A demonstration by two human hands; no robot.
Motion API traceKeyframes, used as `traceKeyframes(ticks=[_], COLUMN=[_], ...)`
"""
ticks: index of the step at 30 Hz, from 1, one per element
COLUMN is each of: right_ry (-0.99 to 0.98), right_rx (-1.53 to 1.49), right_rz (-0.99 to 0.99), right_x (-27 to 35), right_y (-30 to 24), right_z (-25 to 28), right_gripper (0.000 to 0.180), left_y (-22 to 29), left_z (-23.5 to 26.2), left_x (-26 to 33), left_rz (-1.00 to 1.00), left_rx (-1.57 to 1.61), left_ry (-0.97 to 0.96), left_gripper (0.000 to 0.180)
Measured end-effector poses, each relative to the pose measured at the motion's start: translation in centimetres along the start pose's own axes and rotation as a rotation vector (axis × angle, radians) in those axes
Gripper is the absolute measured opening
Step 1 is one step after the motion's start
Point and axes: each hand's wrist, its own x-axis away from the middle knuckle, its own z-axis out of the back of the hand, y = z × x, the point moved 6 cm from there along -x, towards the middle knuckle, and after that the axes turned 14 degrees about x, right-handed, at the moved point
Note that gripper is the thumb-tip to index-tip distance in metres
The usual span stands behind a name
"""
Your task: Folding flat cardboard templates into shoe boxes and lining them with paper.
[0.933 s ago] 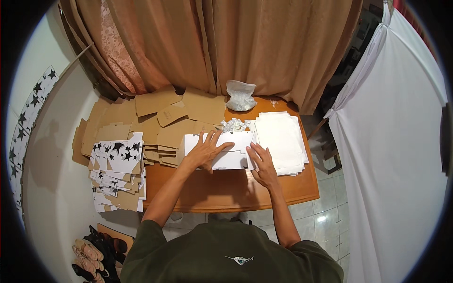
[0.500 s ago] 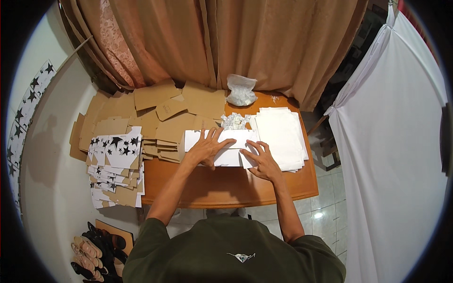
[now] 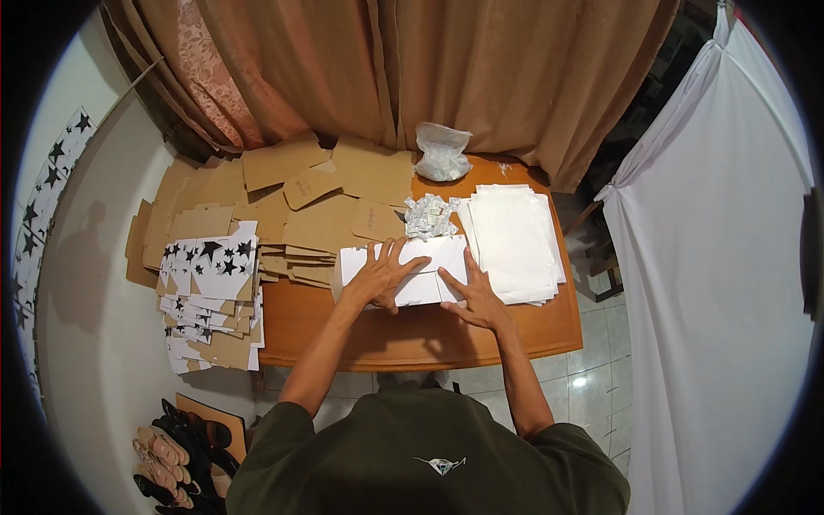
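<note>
A white folded paper piece (image 3: 421,290) lies near the middle of the wooden table, with crease or seam lines across its top. My left hand (image 3: 378,279) rests on its left part, fingers spread over the paper and thumb by the near edge. On its right end lies my right hand (image 3: 477,299), also with spread fingers, one reaching up along the right side and the thumb low at the near edge. Whether anything lies inside or beneath the paper is hidden. Just beyond it sits a heap of small whitish packets (image 3: 429,216).
Stacked white sheets (image 3: 513,245) lie at right, a clear plastic bag (image 3: 442,153) behind. Flat brown cardboard pieces (image 3: 300,227) cover the back left. Star-printed white pieces (image 3: 210,266) pile at the left edge. Shoes (image 3: 167,455) stand on the floor; a white cloth (image 3: 704,257) hangs right.
My right hand has shifted slightly to the right, its fingers spreading wider, and a flap at the right end now lies flatter. The left hand stays on the paper.
</note>
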Motion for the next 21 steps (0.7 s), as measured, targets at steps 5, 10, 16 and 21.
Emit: traceKeyframes(ticks=[5, 10, 16, 21], right_ry=[0.174, 0.293, 0.199, 0.296], right_rx=[-0.105, -0.406, -0.434, -0.443], right_rz=[-0.016, -0.257, -0.300, -0.358], right_x=[-0.5, -0.6, -0.7, -0.5], right_y=[-0.1, 1.3, 0.8, 0.6], right_z=[0.5, -0.3, -1.4, -0.5], right_gripper=[0.094, 0.111, 0.097, 0.088], left_y=[0.4, 1.4, 0.4, 1.5], left_z=[-0.1, -0.1, -1.2, -0.9], left_x=[0.0, -0.2, -0.4, 0.9], left_rz=[0.013, 0.034, 0.021, 0.047], left_rx=[-0.004, -0.060, -0.086, -0.113], left_ry=[0.028, 0.048, 0.086, 0.158], left_gripper=[0.138, 0.139, 0.141, 0.144])
